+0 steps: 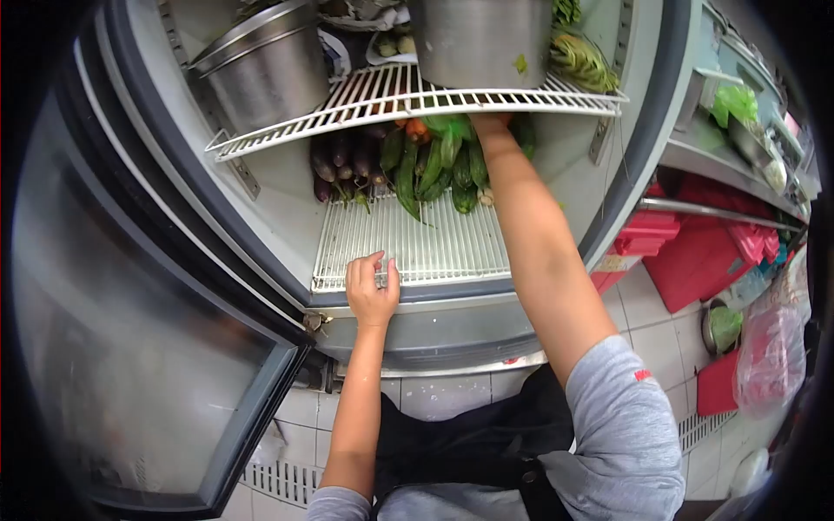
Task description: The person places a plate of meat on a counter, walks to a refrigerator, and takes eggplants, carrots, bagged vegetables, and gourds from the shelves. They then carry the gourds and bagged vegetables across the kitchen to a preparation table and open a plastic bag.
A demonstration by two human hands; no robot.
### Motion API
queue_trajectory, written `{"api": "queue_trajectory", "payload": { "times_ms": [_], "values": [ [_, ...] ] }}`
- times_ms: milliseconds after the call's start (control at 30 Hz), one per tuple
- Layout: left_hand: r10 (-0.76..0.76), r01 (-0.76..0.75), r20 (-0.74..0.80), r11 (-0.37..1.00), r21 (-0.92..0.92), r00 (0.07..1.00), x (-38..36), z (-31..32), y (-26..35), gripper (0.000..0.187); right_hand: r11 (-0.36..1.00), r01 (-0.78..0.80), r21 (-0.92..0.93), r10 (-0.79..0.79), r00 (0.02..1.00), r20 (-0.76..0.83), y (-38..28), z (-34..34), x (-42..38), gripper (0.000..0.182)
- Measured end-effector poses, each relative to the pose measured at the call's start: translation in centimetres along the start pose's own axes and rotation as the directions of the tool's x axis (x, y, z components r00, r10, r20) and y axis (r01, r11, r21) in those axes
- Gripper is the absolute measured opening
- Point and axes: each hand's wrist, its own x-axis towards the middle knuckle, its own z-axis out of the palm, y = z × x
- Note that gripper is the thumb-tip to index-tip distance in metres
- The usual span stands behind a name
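Note:
An opened fridge holds vegetables on its lower wire shelf. Dark eggplants lie at the left; green peppers and zucchini fill the middle. My right arm reaches in beneath the upper wire shelf, and my right hand is mostly hidden there, beside a green plastic bag and something orange. What it holds cannot be seen. My left hand is at the front edge of the lower shelf, fingers apart and curved, with nothing in it.
Two metal pots and leafy greens stand on the upper shelf. The glass door swings out at the left. Red containers, a clear plastic bag and a metal counter are at the right.

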Motion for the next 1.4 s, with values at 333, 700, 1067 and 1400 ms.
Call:
{"api": "queue_trajectory", "payload": {
  "times_ms": [333,700,1067,1400],
  "values": [
    [-0.073,0.073,0.01,0.997,0.024,0.997,-0.9,0.7,-0.4,0.019,0.997,-0.074,0.002,0.073,0.97,-0.231,-1.3,-13.4,-7.7,0.058],
    [-0.305,0.231,-0.186,0.913,-0.337,0.934,-1.2,0.1,-3.0,0.018,0.468,-0.846,0.255,0.821,0.523,0.23,34.2,-25.7,-43.3,0.031],
    [-0.24,0.23,-0.085,0.966,-0.115,0.967,-1.4,-1.3,2.6,0.021,0.498,-0.28,-0.82,0.863,0.066,0.501,40.1,-17.9,-54.3,0.061],
    [0.448,0.658,0.877,0.61,-0.441,0.172,-18.1,6.5,17.7,0.038,0.88,-0.387,-0.275,0.453,0.511,0.731,41.0,-22.5,-59.1,0.011]
  ]
}}
